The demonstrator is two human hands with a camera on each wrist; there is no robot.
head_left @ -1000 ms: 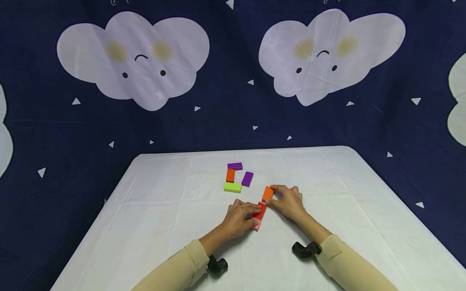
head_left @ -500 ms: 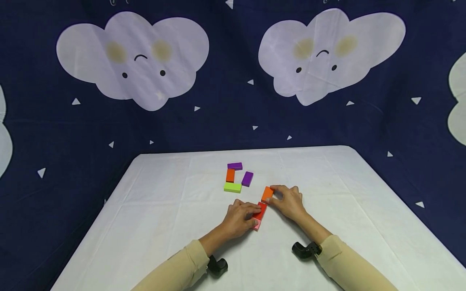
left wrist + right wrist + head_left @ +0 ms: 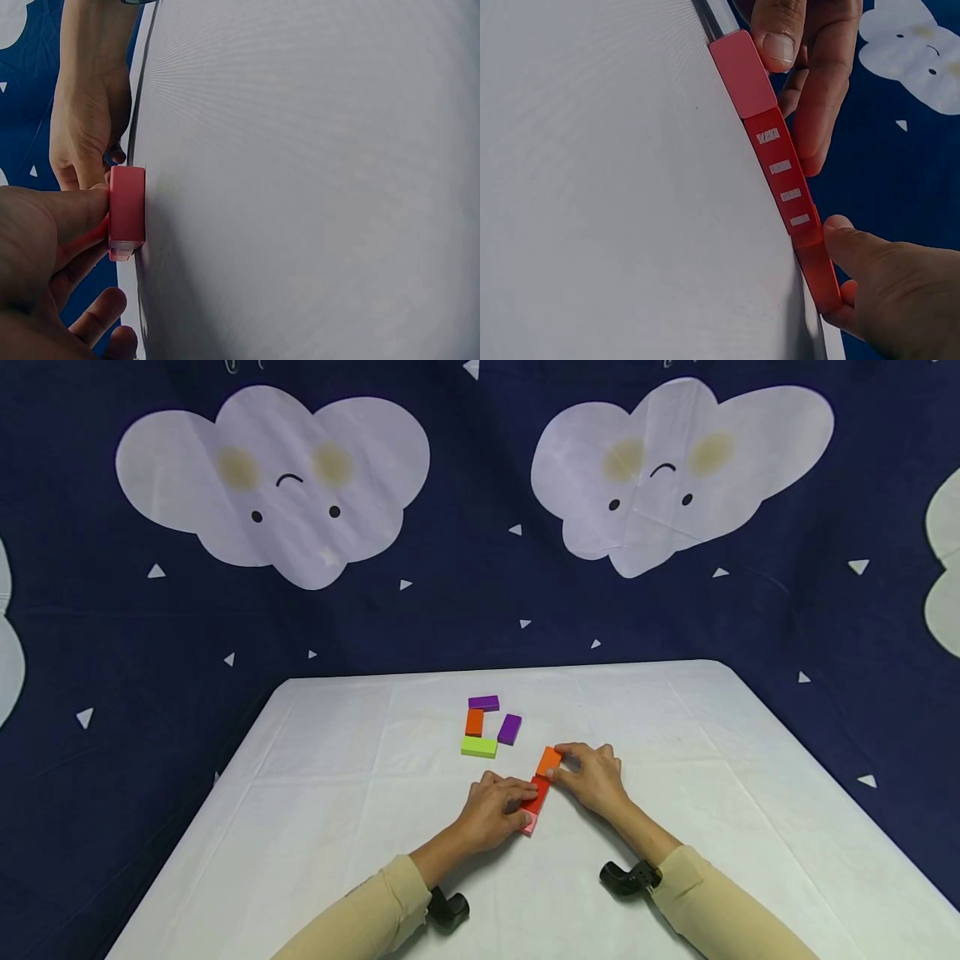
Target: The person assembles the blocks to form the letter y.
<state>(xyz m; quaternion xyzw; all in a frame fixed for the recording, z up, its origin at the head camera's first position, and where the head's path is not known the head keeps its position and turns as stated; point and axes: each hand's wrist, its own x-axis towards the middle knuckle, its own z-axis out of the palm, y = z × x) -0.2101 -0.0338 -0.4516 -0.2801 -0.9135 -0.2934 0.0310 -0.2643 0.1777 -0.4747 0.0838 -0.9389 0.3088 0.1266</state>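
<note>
A pink block (image 3: 528, 825), a red block (image 3: 541, 792) and an orange block (image 3: 548, 762) lie end to end in a slanting row on the white-covered table. My left hand (image 3: 487, 814) holds the near part of the row, its thumb on the pink block and its fingers over the red one. At the far end, my right hand (image 3: 594, 778) pinches the orange block between thumb and fingers. White dashes mark the side of the red block (image 3: 780, 169) in the right wrist view, where the orange block (image 3: 817, 274) meets its end.
Beyond the row lie a lime green block (image 3: 478, 747), a darker orange block (image 3: 475, 722) and two purple blocks, one at the back (image 3: 483, 703) and one to the right (image 3: 510, 729). A dark blue cloth (image 3: 480, 627) with clouds hangs behind the table (image 3: 337, 827).
The orange block in my right hand has slid slightly toward me, up against the red block's end. My left hand has stayed in place on the pink and red blocks.
</note>
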